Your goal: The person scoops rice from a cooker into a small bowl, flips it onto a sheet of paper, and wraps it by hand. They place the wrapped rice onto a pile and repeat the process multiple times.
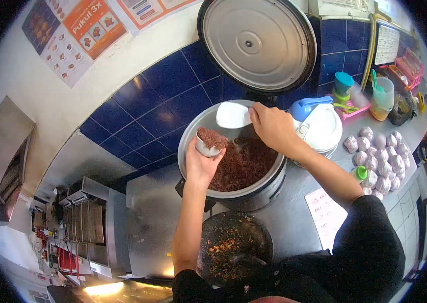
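My left hand (201,161) holds a small metal cup (207,146) heaped with reddish-brown rice over the left rim of a large rice cooker pot (193,132). My right hand (272,126) grips a white rice paddle (233,115) above the far side of the pot. Inside the pot lies a mass of red rice (244,166). The cooker's round lid (256,43) stands open against the blue tiled wall.
A dark stone mortar (233,247) with chilli bits sits in front of the cooker. To the right are a white lidded container (322,129), several wrapped packets (380,156), a green-capped bottle (360,173), a paper sheet (327,214) and plastic cups (382,96).
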Demonstrator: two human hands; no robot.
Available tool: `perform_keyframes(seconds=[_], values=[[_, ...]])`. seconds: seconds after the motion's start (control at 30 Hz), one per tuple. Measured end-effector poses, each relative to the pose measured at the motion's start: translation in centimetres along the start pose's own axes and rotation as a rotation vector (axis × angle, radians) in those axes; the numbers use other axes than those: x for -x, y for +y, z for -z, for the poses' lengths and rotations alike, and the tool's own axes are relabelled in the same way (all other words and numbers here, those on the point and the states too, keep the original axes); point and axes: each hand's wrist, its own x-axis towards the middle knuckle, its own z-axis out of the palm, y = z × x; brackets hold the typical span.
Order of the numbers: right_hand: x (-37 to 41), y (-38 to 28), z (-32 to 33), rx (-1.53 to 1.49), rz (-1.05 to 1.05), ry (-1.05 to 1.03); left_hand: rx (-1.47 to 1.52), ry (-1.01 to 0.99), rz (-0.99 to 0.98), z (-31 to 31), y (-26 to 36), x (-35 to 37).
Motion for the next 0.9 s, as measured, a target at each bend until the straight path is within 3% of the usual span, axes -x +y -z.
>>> perform_keyframes(seconds=[0.2,0.23,0.37,0.47,0.57,0.67,0.8,0.9], values=[[1.5,0.4,-6.0,-0.341,0.051,-0.223,-0.001,-0.102,0.033,-0.9,0.1,0.7],[1.5,0.4,-6.5,-0.333,0.062,-0.258,-0.08,0.002,-0.014,-2.7,0.1,2.1],[1.3,0.0,-7.3,-0.244,0.062,-0.309,-0.036,-0.052,-0.027,-0.6,-0.3,1.8],[-0.3,2.1,-10.3,-0.484,0.112,-0.321,-0.023,-0.074,-0.028,-0.1,-0.3,1.9],[-1.8,0.5,-6.8,-0.766,-0.242,-0.549,-0.024,-0.115,-0.046,0.0,-0.2,2.0],[-0.7,0.5,-9.9,-0.49,0.059,-0.398,-0.022,-0.096,-0.039,-0.4,-0.1,1.5],[-1.1,1.0,-7.9,-0.333,-0.049,-0.416,-0.039,-0.113,-0.072,0.6,-0.5,0.7],[-1.0,0.7,-6.3,-0.427,0.048,-0.264,-0.068,-0.04,-0.177,-0.4,-0.1,1.3]])
